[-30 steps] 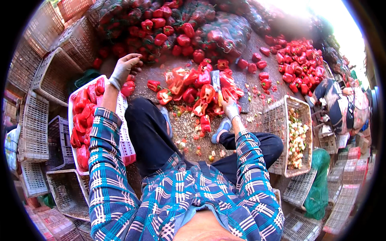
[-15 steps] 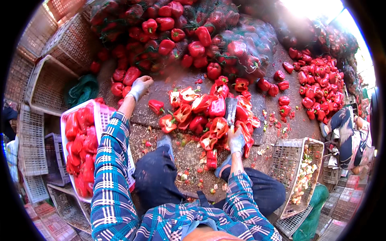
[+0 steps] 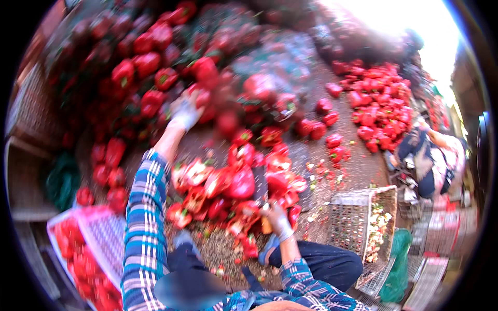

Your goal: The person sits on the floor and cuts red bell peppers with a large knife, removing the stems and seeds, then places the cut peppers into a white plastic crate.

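Note:
My left hand (image 3: 185, 110), in a pale glove, reaches to the far heap of whole red bell peppers (image 3: 152, 102). Its blurred fingers look spread and meet the side of one pepper; no firm grip shows. In front of my knees, my gloved right hand (image 3: 278, 222) is closed round the handle of a knife. The knife's broad dark blade (image 3: 260, 185) points away from me, over a pile of cut bell peppers (image 3: 241, 181). Some of the cut pieces show their pale insides.
A pink-white crate (image 3: 101, 233) of red peppers leans at my left. At my right, a tilted crate (image 3: 348, 220) holds pale pepper cores. Netted peppers (image 3: 275, 62) stand behind, with another pepper heap (image 3: 381, 103) far right. A person (image 3: 433, 155) crouches beside it.
My left hand has moved forward and slightly right, from near the loose peppers to the far heap. The view has shifted. My right hand still holds the knife over the cut peppers.

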Tool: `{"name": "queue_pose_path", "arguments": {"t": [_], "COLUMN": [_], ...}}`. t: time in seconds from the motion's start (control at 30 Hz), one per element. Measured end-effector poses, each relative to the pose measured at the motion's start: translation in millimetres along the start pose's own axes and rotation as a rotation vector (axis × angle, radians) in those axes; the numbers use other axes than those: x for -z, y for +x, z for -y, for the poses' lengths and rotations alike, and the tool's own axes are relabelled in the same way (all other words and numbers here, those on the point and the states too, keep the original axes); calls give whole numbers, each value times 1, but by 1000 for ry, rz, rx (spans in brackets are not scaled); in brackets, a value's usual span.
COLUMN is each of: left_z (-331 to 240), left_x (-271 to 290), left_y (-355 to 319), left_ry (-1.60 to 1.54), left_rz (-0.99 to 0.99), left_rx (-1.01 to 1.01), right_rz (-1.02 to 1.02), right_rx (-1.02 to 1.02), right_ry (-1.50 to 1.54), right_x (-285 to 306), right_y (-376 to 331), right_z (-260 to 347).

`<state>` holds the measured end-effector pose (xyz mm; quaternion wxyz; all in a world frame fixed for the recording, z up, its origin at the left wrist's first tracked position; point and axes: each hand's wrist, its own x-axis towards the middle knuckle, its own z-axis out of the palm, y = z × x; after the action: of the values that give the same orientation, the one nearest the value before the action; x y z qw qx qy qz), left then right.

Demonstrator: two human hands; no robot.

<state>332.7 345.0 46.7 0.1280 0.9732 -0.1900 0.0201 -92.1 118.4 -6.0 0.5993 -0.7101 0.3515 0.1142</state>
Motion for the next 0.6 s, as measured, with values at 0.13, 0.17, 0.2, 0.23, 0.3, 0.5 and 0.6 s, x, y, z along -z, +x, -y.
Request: {"name": "queue_pose_path", "arguments": {"t": [0.13, 0.17, 0.2, 0.23, 0.3, 0.5, 0.6], "left_z": [-10, -17, -16, -12, -17, -10, -7], "left_x": [-15, -19, -25, -30, -28, -19, -26], "left_y": [42, 46, 48, 51, 60, 73, 69], "left_ry": [195, 227, 289, 350, 344, 239, 241], "left_rz": [147, 180, 172, 162, 171, 197, 117], "left_rx": [48, 66, 64, 67, 60, 44, 35], "right_rz": [-3, -6, -5, 9, 19, 40, 91], "right_rx": [-37, -29, -23, -27, -41, -30, -96], "right_ry": [54, 95, 80, 56, -1, 28, 90], "right_x": [-7, -7, -10, -13, -8, -8, -13], "right_y": [5, 7, 5, 5, 5, 9, 6], "right_z": [-2, -9, -4, 2, -4, -12, 6]}}
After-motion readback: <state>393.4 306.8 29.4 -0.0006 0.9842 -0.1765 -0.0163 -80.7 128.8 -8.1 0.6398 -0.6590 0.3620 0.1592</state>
